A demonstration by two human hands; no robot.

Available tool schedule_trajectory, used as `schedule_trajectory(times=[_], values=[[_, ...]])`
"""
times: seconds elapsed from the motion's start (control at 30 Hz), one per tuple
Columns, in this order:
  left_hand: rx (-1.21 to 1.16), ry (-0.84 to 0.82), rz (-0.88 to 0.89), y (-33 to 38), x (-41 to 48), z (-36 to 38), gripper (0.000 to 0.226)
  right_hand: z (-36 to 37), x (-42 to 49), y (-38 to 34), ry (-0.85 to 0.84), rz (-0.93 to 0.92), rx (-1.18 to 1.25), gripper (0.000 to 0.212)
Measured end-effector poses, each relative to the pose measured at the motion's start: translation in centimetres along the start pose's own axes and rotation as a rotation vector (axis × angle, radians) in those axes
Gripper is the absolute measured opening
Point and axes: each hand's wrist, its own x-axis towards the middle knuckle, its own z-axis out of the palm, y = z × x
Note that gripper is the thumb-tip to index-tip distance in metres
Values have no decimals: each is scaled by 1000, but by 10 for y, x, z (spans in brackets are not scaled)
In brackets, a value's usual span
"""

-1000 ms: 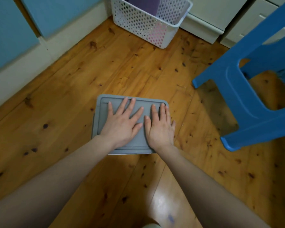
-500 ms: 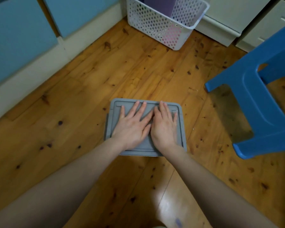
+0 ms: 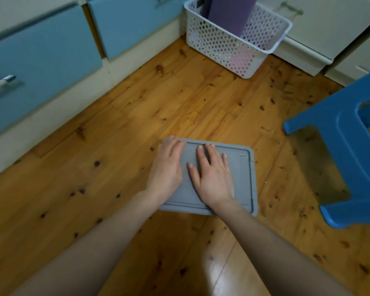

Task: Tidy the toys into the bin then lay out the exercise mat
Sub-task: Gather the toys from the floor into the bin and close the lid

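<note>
A grey bin with its flat lid [image 3: 242, 174] on sits on the wooden floor in the middle of the view. My left hand [image 3: 166, 169] lies along the lid's left edge, its fingers curled over the far left corner. My right hand [image 3: 212, 174] rests flat on the lid's middle with the fingers spread. A rolled purple exercise mat [image 3: 231, 13] stands upright in a white perforated basket [image 3: 212, 41] at the back. No toys are visible.
A blue plastic stool [image 3: 348, 150] stands close on the right. Blue drawer fronts [image 3: 41, 54] with a metal handle line the left wall, white cabinets [image 3: 320, 28] the back right. Bare wooden floor [image 3: 115, 146] lies between the bin and the basket.
My left hand has slid from the lid's middle to its left edge and curled over the corner. My right hand stays flat on the lid. The view has tilted up slightly.
</note>
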Motion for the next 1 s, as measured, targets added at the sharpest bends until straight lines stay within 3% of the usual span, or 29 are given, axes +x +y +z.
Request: schedule_trajectory(times=[0.1,0.2,0.27,0.5,0.77,1.0], values=[[23,38,-266,-22,-10,-13,53,0,0,0,2,6,-4,59],[-274,-132,-618,-27,-17,-14,70,0,0,-1,7,10,1,59],[-475,-165,-716,-29,-16,-12,62,1,1,-1,12,9,1,60],[-672,-243,-710,-34,-18,-13,10,0,-3,2,-56,-51,-60,82],[-578,-48,-783,-18,-7,-15,19,0,-2,0,-56,-46,-62,80],[-320,-131,-719,0,-6,-8,37,0,-2,0,-57,-52,-58,77]])
